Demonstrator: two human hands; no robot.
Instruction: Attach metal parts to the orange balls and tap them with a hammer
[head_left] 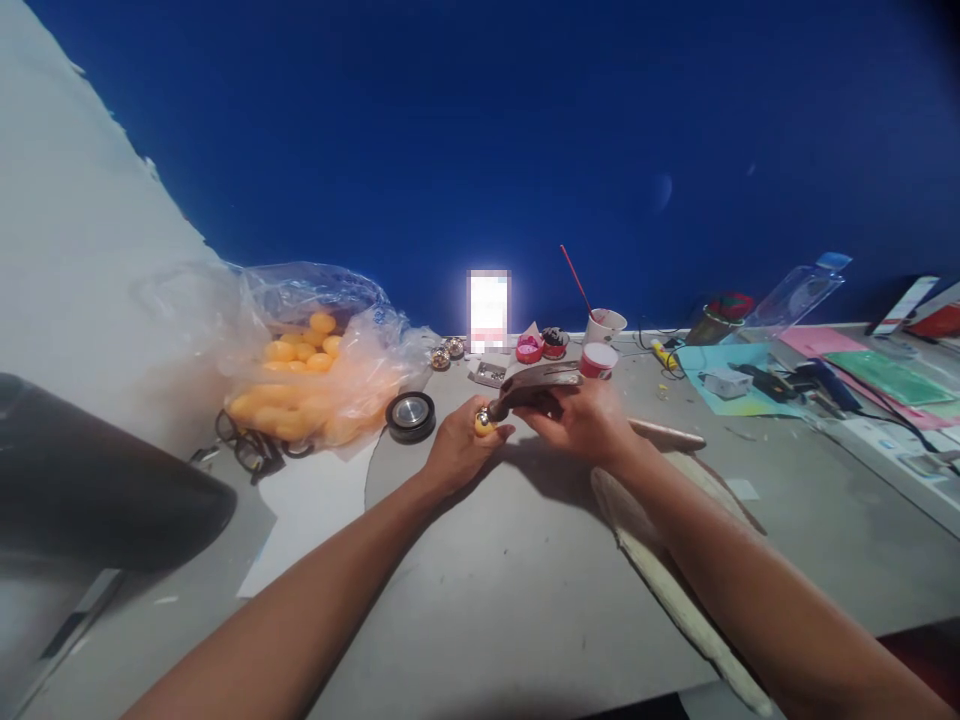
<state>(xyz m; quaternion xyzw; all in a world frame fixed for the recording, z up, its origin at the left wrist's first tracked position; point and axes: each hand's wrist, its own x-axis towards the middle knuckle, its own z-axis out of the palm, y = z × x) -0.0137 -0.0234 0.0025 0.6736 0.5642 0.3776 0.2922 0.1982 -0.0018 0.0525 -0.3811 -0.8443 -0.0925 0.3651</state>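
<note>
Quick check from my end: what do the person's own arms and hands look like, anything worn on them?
The left hand and right hand are ungloved. The left forearm and right forearm are bare: no sleeve, watch, band, cable or marking shows. Some fingers are hidden, so I can't rule out rings.

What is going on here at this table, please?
A person is working with both hands above a grey table. The left hand holds a small yellow rounded piece with shiny parts. The right hand grips a dark curved tool, its end at the piece; whether they touch is unclear. On the person's left stand a round black container and a plastic bag of orange balls.
</note>
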